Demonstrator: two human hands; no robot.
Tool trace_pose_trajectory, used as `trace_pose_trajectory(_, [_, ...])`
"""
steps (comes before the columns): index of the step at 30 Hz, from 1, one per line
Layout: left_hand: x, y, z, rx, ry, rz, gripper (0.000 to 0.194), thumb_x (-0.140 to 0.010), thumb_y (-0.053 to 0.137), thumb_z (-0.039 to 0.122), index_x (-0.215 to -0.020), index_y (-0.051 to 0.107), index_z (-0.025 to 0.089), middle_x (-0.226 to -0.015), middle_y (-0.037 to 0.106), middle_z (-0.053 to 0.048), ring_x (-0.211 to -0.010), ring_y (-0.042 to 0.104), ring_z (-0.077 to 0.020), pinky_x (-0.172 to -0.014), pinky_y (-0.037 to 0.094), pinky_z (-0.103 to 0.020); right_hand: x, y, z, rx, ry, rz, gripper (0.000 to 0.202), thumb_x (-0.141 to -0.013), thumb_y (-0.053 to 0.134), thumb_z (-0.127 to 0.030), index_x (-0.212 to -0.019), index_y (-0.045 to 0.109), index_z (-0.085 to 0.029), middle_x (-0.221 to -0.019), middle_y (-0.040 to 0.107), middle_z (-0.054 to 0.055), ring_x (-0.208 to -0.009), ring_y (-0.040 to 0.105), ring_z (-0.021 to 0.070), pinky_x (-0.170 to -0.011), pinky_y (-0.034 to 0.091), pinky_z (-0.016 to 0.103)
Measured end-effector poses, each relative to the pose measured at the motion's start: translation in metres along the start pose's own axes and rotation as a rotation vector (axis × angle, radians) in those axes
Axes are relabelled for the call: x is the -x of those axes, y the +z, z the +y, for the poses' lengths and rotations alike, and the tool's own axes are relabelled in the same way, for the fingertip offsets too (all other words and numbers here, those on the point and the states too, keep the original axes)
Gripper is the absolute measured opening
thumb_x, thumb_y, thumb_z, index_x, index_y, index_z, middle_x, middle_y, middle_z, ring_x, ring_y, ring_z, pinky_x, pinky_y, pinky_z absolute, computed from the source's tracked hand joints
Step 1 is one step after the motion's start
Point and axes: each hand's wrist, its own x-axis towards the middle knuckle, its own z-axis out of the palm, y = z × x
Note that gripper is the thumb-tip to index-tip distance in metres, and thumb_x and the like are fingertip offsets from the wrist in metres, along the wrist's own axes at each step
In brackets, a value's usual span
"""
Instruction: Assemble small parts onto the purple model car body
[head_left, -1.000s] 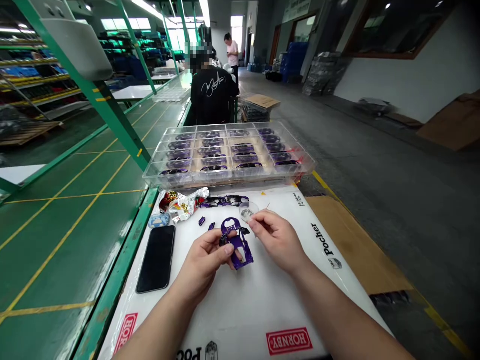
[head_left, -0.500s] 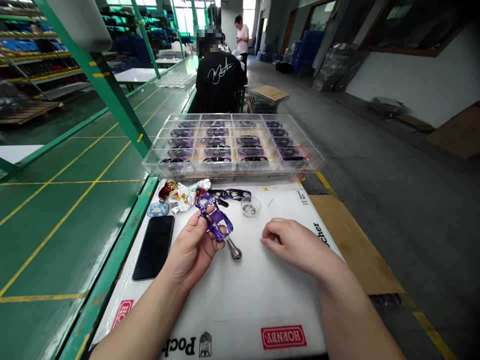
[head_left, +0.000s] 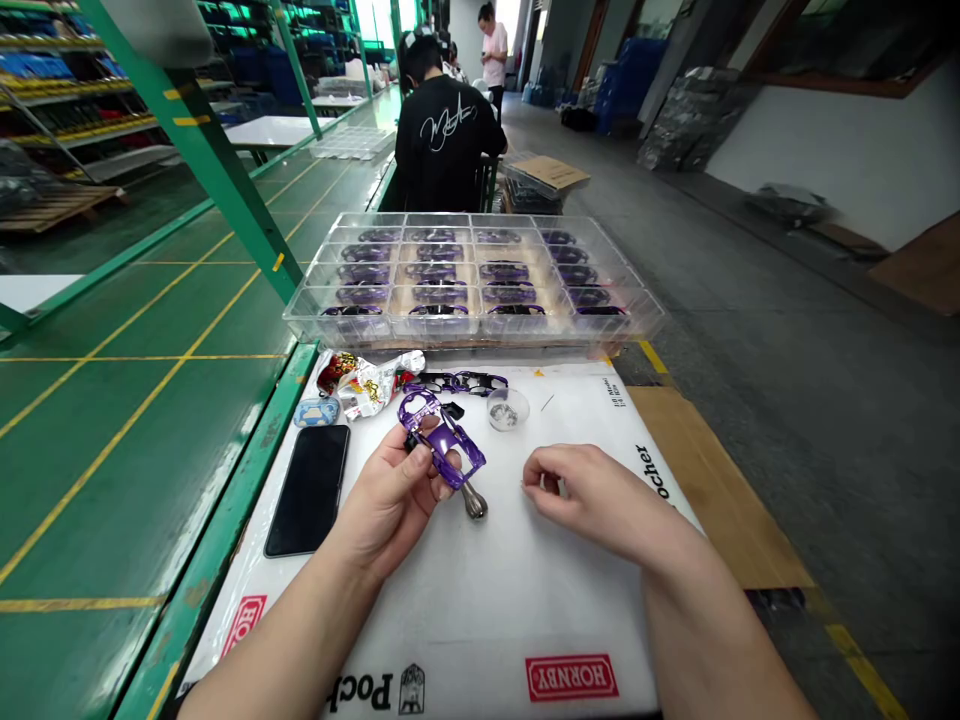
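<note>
The purple frame (head_left: pixel 452 438) is gripped by the left hand (head_left: pixel 395 492), presumably to expose its face; fingers of the right hand (head_left: pixel 589 490) are curled, any contents indiscernible.

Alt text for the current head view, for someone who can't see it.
The left hand holds a purple car-shaped frame, a metal handle at its near end, over a white surface; the right hand is curled nearby. A black phone lies left, with a clear dish and compartmented tray of purple parts beyond.
</note>
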Motion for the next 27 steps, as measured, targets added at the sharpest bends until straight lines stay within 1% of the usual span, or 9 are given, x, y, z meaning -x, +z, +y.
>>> trace_pose_trajectory(1, [0.001,0.0,0.0,-0.009,-0.011,-0.008,0.058,-0.075,0.114,0.03,-0.119,0.077,0.021,-0.095,0.079,0.001,-0.082,0.08,-0.014,-0.07,0.065,-0.021,0.0,0.001,-0.004,-0.105,-0.036,0.076,0.015,-0.098,0.071,-0.016,-0.09,0.078,-0.027,-0.085,0.079,-0.002,-0.074,0.072,0.0191,-0.069,0.053,0.031])
trace_pose_trajectory(3, [0.002,0.0,-0.001,-0.031,-0.035,-0.032,0.059,-0.075,0.114,0.032,-0.12,0.077,0.021,-0.098,0.08,0.0,-0.084,0.079,-0.014,-0.076,0.066,-0.023,-0.001,0.008,-0.011,-0.334,-0.132,0.306,0.007,-0.103,0.076,-0.023,-0.103,0.08,-0.028,-0.089,0.08,-0.001,-0.077,0.075,0.0193,-0.072,0.059,0.031])
trace_pose_trajectory(6, [0.004,-0.002,-0.005,-0.075,-0.085,-0.066,0.064,-0.073,0.115,0.033,-0.125,0.079,0.02,-0.101,0.082,-0.003,-0.086,0.078,-0.0158,-0.079,0.064,-0.025,-0.002,0.026,-0.02,-0.578,-0.282,0.654,0.023,-0.106,0.079,-0.022,-0.128,0.08,-0.03,-0.102,0.084,0.0,-0.084,0.08,0.0186,-0.077,0.068,0.032])
trace_pose_trajectory(7, [0.005,-0.003,-0.007,-0.097,-0.102,-0.074,0.065,-0.073,0.115,0.034,-0.126,0.08,0.02,-0.102,0.082,-0.004,-0.087,0.078,-0.0168,-0.079,0.063,-0.026,-0.002,0.032,-0.023,-0.621,-0.316,0.729,0.025,-0.107,0.08,-0.019,-0.13,0.08,-0.031,-0.104,0.085,0.001,-0.084,0.082,0.0183,-0.077,0.07,0.032])
trace_pose_trajectory(9, [0.006,-0.003,-0.01,-0.157,-0.127,-0.092,0.062,-0.073,0.114,0.036,-0.124,0.082,0.018,-0.102,0.083,-0.007,-0.088,0.077,-0.0189,-0.081,0.062,-0.029,-0.001,0.041,-0.027,-0.641,-0.384,0.818,0.025,-0.107,0.08,-0.013,-0.125,0.081,-0.031,-0.109,0.086,0.002,-0.09,0.084,0.0199,-0.082,0.073,0.035])
trace_pose_trajectory(12, [0.006,-0.003,-0.013,-0.25,-0.131,-0.142,0.049,-0.079,0.111,0.038,-0.113,0.086,0.014,-0.098,0.083,-0.01,-0.086,0.075,-0.0201,-0.082,0.059,-0.031,0.0,0.044,-0.029,-0.561,-0.514,0.83,0.032,-0.106,0.079,-0.005,-0.125,0.08,-0.031,-0.114,0.087,0.003,-0.106,0.085,0.024,-0.094,0.073,0.043])
trace_pose_trajectory(14, [0.006,-0.002,-0.014,-0.289,-0.121,-0.17,0.044,-0.081,0.109,0.038,-0.111,0.088,0.014,-0.098,0.084,-0.01,-0.085,0.073,-0.0199,-0.082,0.059,-0.031,0.0,0.042,-0.029,-0.497,-0.561,0.81,0.038,-0.105,0.078,-0.002,-0.129,0.078,-0.032,-0.115,0.087,0.003,-0.107,0.085,0.0237,-0.093,0.072,0.042])
trace_pose_trajectory(21, [0.006,-0.003,-0.014,-0.353,-0.128,-0.192,0.042,-0.081,0.108,0.036,-0.113,0.089,0.015,-0.101,0.085,-0.011,-0.088,0.072,-0.0215,-0.085,0.059,-0.033,-0.005,0.039,-0.026,-0.429,-0.52,0.79,0.033,-0.107,0.078,-0.004,-0.126,0.077,-0.031,-0.113,0.088,0.003,-0.104,0.085,0.0232,-0.089,0.071,0.04])
trace_pose_trajectory(27, [0.006,-0.003,-0.013,-0.383,-0.112,-0.22,0.037,-0.083,0.107,0.037,-0.108,0.088,0.015,-0.1,0.083,-0.01,-0.089,0.072,-0.0223,-0.086,0.059,-0.034,-0.005,0.037,-0.03,-0.393,-0.582,0.784,0.037,-0.106,0.078,-0.003,-0.129,0.077,-0.032,-0.113,0.088,0.002,-0.104,0.086,0.0234,-0.091,0.074,0.04])
